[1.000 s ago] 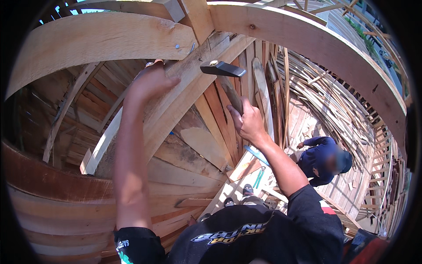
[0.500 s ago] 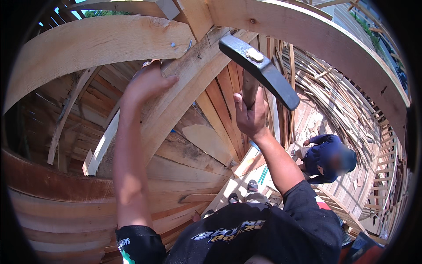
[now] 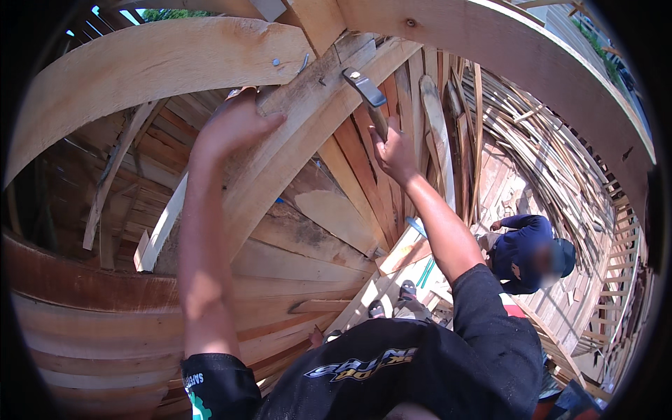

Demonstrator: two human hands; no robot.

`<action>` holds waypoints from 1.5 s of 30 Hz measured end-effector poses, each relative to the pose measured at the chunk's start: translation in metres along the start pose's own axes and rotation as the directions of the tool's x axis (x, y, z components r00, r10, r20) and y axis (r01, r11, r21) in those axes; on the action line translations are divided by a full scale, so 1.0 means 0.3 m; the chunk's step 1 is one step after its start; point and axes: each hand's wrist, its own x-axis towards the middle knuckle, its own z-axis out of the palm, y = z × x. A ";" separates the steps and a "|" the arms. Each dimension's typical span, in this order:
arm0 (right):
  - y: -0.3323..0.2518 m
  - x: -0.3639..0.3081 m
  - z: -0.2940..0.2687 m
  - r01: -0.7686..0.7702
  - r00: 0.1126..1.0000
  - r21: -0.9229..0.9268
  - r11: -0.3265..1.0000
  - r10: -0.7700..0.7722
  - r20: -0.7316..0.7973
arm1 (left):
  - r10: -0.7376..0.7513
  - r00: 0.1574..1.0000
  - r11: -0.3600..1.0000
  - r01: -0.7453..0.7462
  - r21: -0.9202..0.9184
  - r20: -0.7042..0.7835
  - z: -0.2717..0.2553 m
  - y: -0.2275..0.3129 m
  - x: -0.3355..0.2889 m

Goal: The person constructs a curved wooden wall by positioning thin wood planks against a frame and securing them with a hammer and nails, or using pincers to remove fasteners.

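My right hand is wrapped round the wooden handle of a hammer. The black hammer head is over the edge of a thick slanting wooden beam; I cannot tell whether it touches. My left hand grips the upper edge of this beam, just under a curved timber. Its thumb lies across the beam's face, while most of its fingers are hidden behind. A round metal head and a bent nail show at the curved timber's end. A small nail sticks out of the beam.
Another large curved timber arches across the upper right. Planks line the curved hull-like wall below. At right, a person in dark blue bends over the plank floor, near a pile of long wood strips.
The hammer has moved away from my view, down and left toward the beam, with my right hand. My left hand keeps its place. The view has shifted slightly.
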 end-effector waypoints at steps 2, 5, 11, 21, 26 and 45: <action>-0.023 -0.024 -0.041 -0.008 0.991 0.251 0.968 0.042 -0.131 | -0.006 0.999 1.000 0.006 0.011 -0.035 -0.033 -0.024 0.038; -0.071 -0.086 -0.097 0.057 0.975 0.632 0.773 0.092 -0.201 | -0.023 1.000 0.999 0.023 -0.046 0.002 -0.017 -0.029 0.019; -0.079 -0.075 0.018 0.089 0.990 0.374 0.923 -0.040 -0.138 | 0.022 0.999 0.999 -0.023 -0.028 -0.023 -0.019 0.007 0.020; -0.195 -0.085 -0.020 0.226 0.964 0.678 0.700 -0.059 -0.260 | -0.051 0.997 0.995 0.056 -0.079 0.062 -0.027 0.012 0.010; -0.173 -0.170 -0.019 -0.012 0.999 0.486 0.874 0.033 -0.036 | -0.005 0.999 1.000 0.006 0.011 -0.050 0.004 -0.025 0.011; -0.245 -0.081 -0.038 0.375 0.916 0.888 0.265 0.042 -0.399 | -0.058 0.995 0.996 0.063 0.061 -0.081 -0.015 -0.021 -0.031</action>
